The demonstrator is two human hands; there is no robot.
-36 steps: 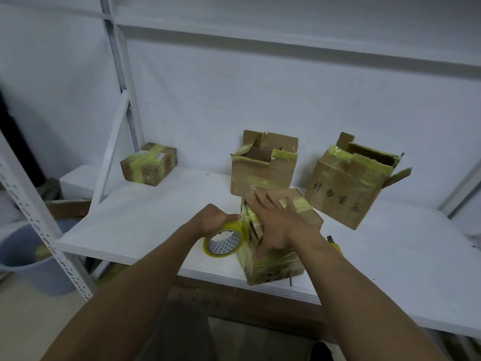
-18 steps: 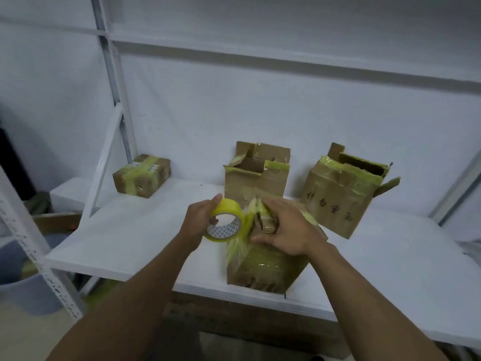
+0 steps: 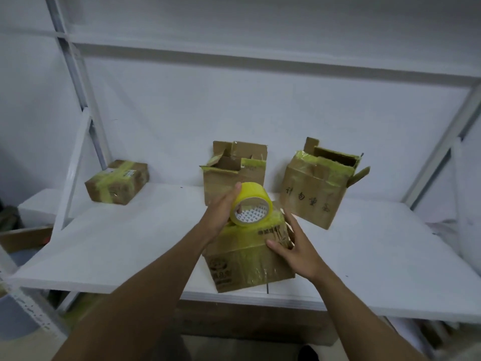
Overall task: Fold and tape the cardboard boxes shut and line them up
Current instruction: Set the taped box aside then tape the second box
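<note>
A cardboard box (image 3: pixel 247 259) wrapped in yellow tape lies near the front edge of the white shelf (image 3: pixel 117 243). My left hand (image 3: pixel 221 212) grips a roll of yellow tape (image 3: pixel 251 204) and holds it over the box's top, with tape running down onto the box. My right hand (image 3: pixel 296 246) holds the box's right side, thumb on the near face and fingers behind the edge. Behind it stand two open boxes: one in the middle (image 3: pixel 234 173) and one at the right (image 3: pixel 317 186) with handwriting on its front. A small taped box (image 3: pixel 117 182) sits at the far left.
The shelf's white metal uprights (image 3: pixel 75 82) and a diagonal brace rise at the left; another brace (image 3: pixel 442 142) slants at the right. A white wall closes the back. A grey bin (image 3: pixel 15 321) stands on the floor at the lower left.
The left hand has lifted the tape roll from the box's left side up over its top. The right hand moved from the box's top to its right side, and the box has turned.
</note>
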